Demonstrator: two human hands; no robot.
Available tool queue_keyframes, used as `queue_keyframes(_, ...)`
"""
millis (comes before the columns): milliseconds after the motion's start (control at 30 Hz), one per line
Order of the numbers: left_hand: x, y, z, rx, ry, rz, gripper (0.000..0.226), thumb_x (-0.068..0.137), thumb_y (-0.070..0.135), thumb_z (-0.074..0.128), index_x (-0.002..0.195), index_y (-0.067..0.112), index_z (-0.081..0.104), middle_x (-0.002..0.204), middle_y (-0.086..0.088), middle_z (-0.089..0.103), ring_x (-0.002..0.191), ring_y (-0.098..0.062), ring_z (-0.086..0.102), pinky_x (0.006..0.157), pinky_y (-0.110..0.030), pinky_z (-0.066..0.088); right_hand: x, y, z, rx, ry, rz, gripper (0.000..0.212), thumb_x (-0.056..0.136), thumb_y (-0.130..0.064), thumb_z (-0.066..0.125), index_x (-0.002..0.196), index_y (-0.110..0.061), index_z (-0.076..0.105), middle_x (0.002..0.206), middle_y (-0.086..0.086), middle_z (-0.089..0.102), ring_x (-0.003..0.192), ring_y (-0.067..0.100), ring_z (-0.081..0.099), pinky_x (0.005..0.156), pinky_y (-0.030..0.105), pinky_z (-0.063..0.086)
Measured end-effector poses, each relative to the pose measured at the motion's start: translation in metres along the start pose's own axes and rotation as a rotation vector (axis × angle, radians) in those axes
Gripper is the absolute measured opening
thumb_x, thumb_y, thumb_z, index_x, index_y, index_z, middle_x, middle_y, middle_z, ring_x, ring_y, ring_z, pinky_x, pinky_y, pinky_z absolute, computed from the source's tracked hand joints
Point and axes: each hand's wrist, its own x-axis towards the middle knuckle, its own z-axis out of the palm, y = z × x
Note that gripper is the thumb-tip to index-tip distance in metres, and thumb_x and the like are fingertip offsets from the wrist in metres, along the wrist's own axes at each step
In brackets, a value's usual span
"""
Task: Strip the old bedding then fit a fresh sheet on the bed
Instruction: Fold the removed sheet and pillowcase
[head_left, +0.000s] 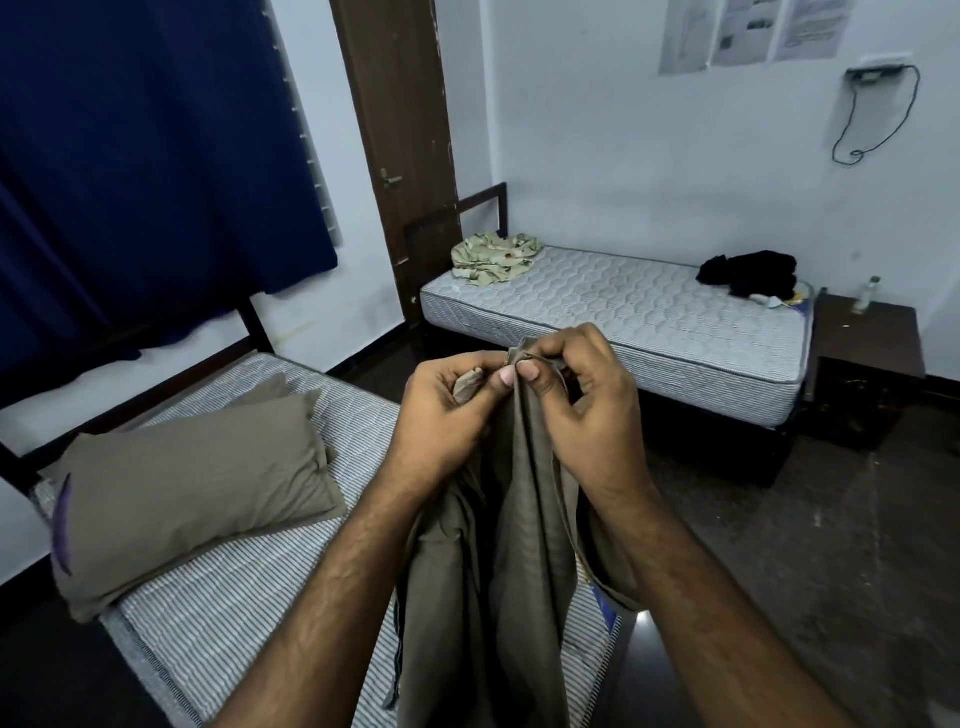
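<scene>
The olive sheet (519, 519) hangs bunched before the striped bed (234, 597), its top edge pinched by both raised hands: left hand (441, 410) and right hand (587, 410) side by side, fingers curled, thumbs pressing the fabric.

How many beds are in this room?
2. The near bed with the striped mattress lies below the hands at left; the far bed stands against the back wall. More may be out of view.
</scene>
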Motion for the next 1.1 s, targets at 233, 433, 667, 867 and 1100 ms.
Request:
queue_keyframes(233, -0.007, 0.009, 0.006, -0.083, 0.024, -0.064, 0.016, 0.100, 0.017, 0.063, 0.098, 0.012, 0.079, 0.076, -0.009, 0.071, 0.063, -0.020, 0.053, 0.055, -0.025, 0.041, 0.003, -0.006, -0.006, 0.118, 0.051, 0.082, 0.025, 0.087, -0.013, 0.077, 0.109, -0.019, 0.066, 0.099, -0.011, 0.071, 0.093, 0.004, 0.070, 0.082, 0.018, 0.052)
queue_keyframes(433, -0.007, 0.019, 0.005, -0.215, 0.019, -0.137, 0.029, 0.101, 0.010, 0.057, 0.078, 0.015, 0.073, 0.057, -0.006, 0.046, 0.042, -0.016, 0.036, 0.042, -0.019, 0.031, 0.003, -0.002, -0.001, 0.163, 0.108, 0.019, 0.011, 0.087, -0.008, 0.075, 0.096, -0.015, 0.072, 0.094, -0.005, 0.070, 0.091, 0.011, 0.070, 0.079, 0.026, 0.053)
queue_keyframes(667, -0.005, 0.017, 0.008, -0.235, 0.084, -0.137, 0.021, 0.101, 0.017, 0.062, 0.087, 0.011, 0.076, 0.064, -0.016, 0.053, 0.035, -0.013, 0.037, 0.038, -0.020, 0.028, 0.000, -0.003, 0.005, 0.112, 0.003, -0.068, 0.010, 0.085, -0.006, 0.078, 0.095, -0.007, 0.076, 0.093, 0.003, 0.061, 0.089, 0.010, 0.063, 0.078, 0.014, 0.044)
queue_keyframes(867, -0.010, 0.020, 0.005, -0.151, 0.062, -0.037, 0.022, 0.103, 0.015, 0.058, 0.101, 0.001, 0.074, 0.063, -0.017, 0.058, 0.034, -0.018, 0.041, 0.039, -0.019, 0.030, 0.002, -0.008, 0.009, 0.016, 0.126, -0.019, 0.011, 0.087, -0.025, 0.076, 0.096, -0.024, 0.071, 0.095, -0.026, 0.061, 0.100, 0.016, 0.057, 0.088, 0.039, 0.051)
queue_keyframes(1100, -0.006, 0.020, 0.002, 0.030, 0.068, 0.034, 0.020, 0.104, 0.016, 0.059, 0.108, 0.009, 0.076, 0.061, -0.024, 0.063, 0.037, -0.018, 0.050, 0.040, -0.023, 0.037, 0.011, -0.003, 0.009, -0.108, 0.080, 0.010, 0.015, 0.091, -0.032, 0.071, 0.099, -0.020, 0.075, 0.095, -0.016, 0.066, 0.097, 0.009, 0.060, 0.089, 0.025, 0.049)
